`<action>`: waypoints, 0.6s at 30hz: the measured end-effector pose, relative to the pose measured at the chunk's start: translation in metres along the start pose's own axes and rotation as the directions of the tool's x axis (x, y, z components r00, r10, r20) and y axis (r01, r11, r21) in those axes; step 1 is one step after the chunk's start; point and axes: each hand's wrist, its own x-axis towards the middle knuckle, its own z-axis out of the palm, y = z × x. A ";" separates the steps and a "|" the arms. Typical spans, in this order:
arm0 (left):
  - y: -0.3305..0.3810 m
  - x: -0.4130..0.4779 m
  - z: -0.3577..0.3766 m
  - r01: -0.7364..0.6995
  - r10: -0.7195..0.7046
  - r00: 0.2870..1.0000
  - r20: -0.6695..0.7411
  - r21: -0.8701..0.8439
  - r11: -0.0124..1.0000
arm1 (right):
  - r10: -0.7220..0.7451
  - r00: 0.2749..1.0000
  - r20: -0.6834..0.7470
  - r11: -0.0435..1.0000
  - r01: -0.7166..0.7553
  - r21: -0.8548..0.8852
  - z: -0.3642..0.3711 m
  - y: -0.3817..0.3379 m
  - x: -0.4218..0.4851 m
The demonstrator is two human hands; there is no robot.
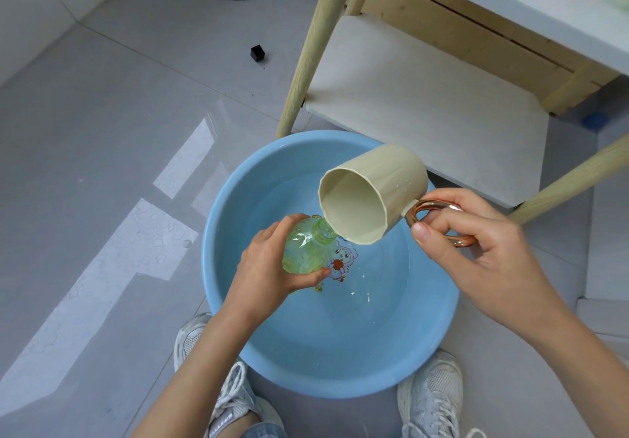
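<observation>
Floor: you crouch on grey glossy tiles [102, 114], with a small black cube [257, 53] lying well apart from the work.
Desk: a white top [510, 2] on pale wooden legs stands just beyond the basin, with a white lower shelf [425, 97] under it.
Basin: the round blue basin [340, 342] sits on the floor between your white sneakers [432, 393].
Left hand: your left hand [269, 267] wraps around the clear green bottle [306, 250], holding it tilted above the basin with its open mouth toward the cup.
Right hand: your right hand [476, 250] grips the copper handle [439, 206] of the beige cup [381, 179], fingers curled through the loop, thumb on top.
Cup: it is tipped toward you, its lower rim touching the bottle's mouth.
Print: a cartoon figure [343, 260] shows on the basin's bottom, just beside the bottle; whether it carries any lettering, you cannot tell.
</observation>
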 end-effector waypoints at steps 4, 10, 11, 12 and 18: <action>0.001 0.001 0.001 0.002 -0.002 1.000 0.000 0.000 1.000 | -0.009 1.000 -0.001 1.000 0.009 -0.002 0.000 -0.001 0.001; 0.000 0.001 0.001 0.000 0.000 1.000 0.000 0.001 1.000 | -0.012 1.000 0.000 1.000 0.012 -0.015 -0.001 -0.001 0.000; 0.000 0.001 0.001 0.000 0.000 1.000 0.001 0.001 1.000 | -0.014 1.000 -0.001 1.000 0.014 -0.017 -0.001 0.000 0.000; 0.000 0.001 0.001 -0.001 0.001 1.000 0.002 0.002 1.000 | -0.015 1.000 -0.002 1.000 0.015 -0.020 -0.001 0.000 0.000; 0.001 0.002 0.001 -0.003 0.003 1.000 0.000 -0.003 1.000 | -0.037 0.999 -0.009 0.999 0.036 -0.039 -0.001 -0.001 0.001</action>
